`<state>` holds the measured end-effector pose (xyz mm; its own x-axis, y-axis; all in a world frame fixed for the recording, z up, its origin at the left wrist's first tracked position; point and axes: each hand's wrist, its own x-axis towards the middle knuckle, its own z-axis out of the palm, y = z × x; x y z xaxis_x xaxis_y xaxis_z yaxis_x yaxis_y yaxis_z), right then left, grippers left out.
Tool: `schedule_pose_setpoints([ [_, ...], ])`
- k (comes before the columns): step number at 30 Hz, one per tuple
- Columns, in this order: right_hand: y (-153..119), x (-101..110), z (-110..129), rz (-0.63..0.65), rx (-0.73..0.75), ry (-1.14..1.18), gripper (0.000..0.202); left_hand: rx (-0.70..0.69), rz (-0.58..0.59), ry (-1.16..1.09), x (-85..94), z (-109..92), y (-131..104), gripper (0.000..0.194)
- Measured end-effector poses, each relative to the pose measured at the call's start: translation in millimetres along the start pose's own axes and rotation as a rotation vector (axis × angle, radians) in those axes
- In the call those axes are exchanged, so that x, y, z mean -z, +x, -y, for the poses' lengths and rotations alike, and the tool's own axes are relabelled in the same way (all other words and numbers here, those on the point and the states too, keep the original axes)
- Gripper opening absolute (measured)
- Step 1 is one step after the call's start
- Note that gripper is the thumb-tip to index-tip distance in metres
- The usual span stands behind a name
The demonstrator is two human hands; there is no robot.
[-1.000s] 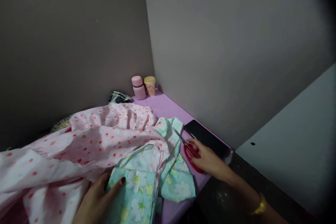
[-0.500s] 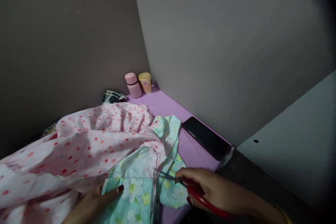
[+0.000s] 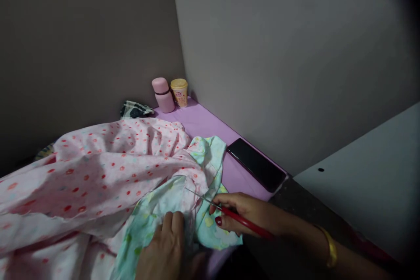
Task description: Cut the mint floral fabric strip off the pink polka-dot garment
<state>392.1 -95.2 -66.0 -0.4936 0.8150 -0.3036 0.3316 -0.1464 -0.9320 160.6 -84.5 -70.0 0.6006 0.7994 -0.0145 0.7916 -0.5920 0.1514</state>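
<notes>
Lilac counter (image 3: 201,119): at six o'clock the left hand (image 3: 163,247), grip unclear, covers soft-looking floral cloth (image 3: 144,218), best held at edges; right hand (image 3: 251,208) clasps scissors (image 3: 230,213).

Left hand (image 3: 162,245): bent fingers down on the green floral cloth (image 3: 144,214)
Right hand (image 3: 249,206): grips red-handled scissors (image 3: 229,213), tips over the fabric
Pink dotted cloth (image 3: 108,175): heaped in folds
Phone (image 3: 257,164): flat on the purple table (image 3: 210,120)
Pink bottle (image 3: 164,98): stands just beside the yellow-lidded cup (image 3: 180,94)
</notes>
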Motion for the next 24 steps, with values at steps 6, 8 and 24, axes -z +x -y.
schedule_pose_setpoints([
  [6,-8,0,3,-0.010,0.042,0.012,0.033,0.176,0.327,-0.209,-0.1,14,-1,0.028],
  [8,-11,2,7,-0.027,0.057,-0.009,0.030,0.235,0.327,-0.282,0.8,18,-6,0.030],
  [24,-18,2,10,0.250,-0.174,0.043,0.022,0.262,0.020,-0.348,-16.0,17,-19,0.048],
])
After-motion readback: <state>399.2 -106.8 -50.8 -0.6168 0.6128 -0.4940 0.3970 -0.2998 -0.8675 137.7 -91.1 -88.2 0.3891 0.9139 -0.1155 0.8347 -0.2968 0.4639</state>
